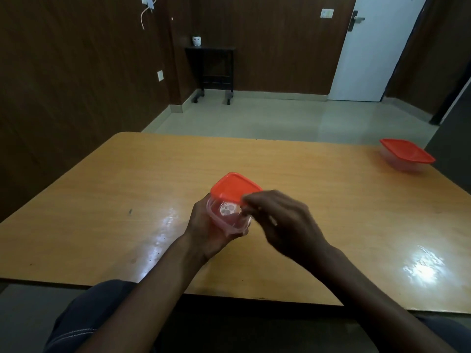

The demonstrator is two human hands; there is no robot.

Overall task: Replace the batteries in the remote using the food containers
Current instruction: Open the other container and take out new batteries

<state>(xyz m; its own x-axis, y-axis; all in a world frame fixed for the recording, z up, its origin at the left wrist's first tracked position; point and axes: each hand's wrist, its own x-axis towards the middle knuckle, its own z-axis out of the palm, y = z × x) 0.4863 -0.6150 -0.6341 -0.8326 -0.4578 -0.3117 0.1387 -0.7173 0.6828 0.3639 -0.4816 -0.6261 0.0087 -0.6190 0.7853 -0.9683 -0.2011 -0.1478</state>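
Observation:
My left hand (204, 233) grips a small clear plastic food container (229, 220) from below and holds it tilted above the wooden table (127, 187). Its orange lid (233, 186) sits on top, and the near edge looks slightly lifted. My right hand (277, 220) pinches that near lid edge with its fingertips. Through the clear wall I see several small round white ends, probably batteries (228, 208). No remote shows anywhere in view.
A second, larger clear container with an orange lid (406, 152) stands at the table's far right corner. Beyond the table are a tiled floor, a dark rolling stand (212, 72) against the wall and a white door (369, 52).

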